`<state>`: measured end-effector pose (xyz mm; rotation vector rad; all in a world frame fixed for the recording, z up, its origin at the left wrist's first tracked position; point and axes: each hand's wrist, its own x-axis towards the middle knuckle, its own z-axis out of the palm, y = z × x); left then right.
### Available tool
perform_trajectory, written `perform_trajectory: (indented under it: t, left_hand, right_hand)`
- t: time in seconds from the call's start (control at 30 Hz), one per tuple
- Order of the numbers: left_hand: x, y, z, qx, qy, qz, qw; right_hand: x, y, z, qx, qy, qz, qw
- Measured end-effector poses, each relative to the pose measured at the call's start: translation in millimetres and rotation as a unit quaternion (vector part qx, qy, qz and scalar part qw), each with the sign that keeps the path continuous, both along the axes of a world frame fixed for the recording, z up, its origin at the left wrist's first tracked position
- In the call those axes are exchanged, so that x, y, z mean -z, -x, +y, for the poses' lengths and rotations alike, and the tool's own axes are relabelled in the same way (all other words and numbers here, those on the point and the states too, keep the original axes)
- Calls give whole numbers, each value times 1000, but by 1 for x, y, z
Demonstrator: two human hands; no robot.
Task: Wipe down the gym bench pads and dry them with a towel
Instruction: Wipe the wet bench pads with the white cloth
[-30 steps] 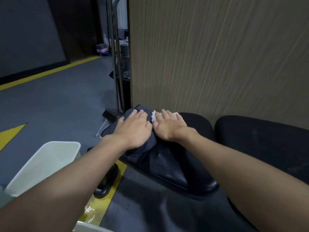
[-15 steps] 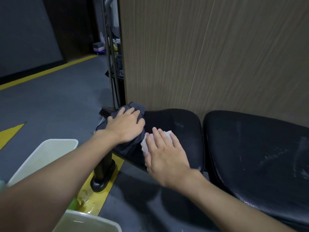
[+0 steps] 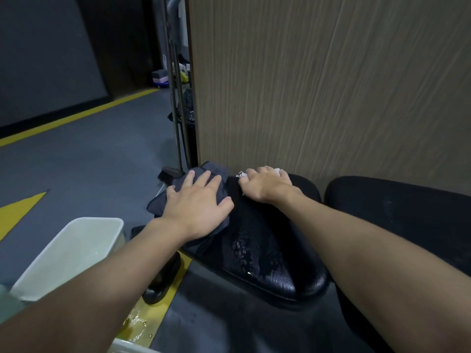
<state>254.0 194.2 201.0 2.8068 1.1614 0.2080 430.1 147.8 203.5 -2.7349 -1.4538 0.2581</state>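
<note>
A black bench pad [image 3: 267, 261] lies in front of me, wet and shiny with droplets near its front. My left hand [image 3: 197, 207] presses flat on a dark grey towel [image 3: 216, 170] at the pad's left end. My right hand [image 3: 265, 186] is curled over a small white cloth [image 3: 240, 174] at the pad's far edge, close to the wooden wall. Only bits of the white cloth show past the fingers. A second black pad [image 3: 407, 212] sits to the right.
A wood-grain wall panel [image 3: 331, 85] rises right behind the pads. A white plastic bin [image 3: 74, 250] stands on the grey floor at the left. Water is spilled on a yellow floor stripe [image 3: 142, 322]. The bench foot [image 3: 160, 284] and a metal stand [image 3: 175, 123] are at the left.
My right hand has slid with the white cloth from the pad's near side back to its far edge by the wall. My left hand stays on the grey towel.
</note>
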Motion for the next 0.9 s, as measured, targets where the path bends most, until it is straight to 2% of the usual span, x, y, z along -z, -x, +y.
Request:
perform_trajectory:
  t: [0.3,0.43,0.5,0.53,0.63,0.9]
  left_hand:
    - [-4,3,-2,12,-3,2,1000]
    - [-13,4,-18,111,-64,-12,992]
    - [-16,2,-28,134,-36,-15,990]
    - [-15,2,-30,134,-26,-13,991]
    - [-8,6,-26,140,-51,13,989]
    - [0,5,-23,144,-92,43,984]
  right_hand:
    - [9,73,-84,-77,-37,-26,996]
    - [24,103,-136,-113,-73,-79,988]
    - [29,109,-151,-114,-95,-99,984]
    - [30,108,-153,-114,-107,-104,982]
    - [23,92,-143,-113,-69,-71,989]
    - [8,-1,-59,1,-25,-1,1000]
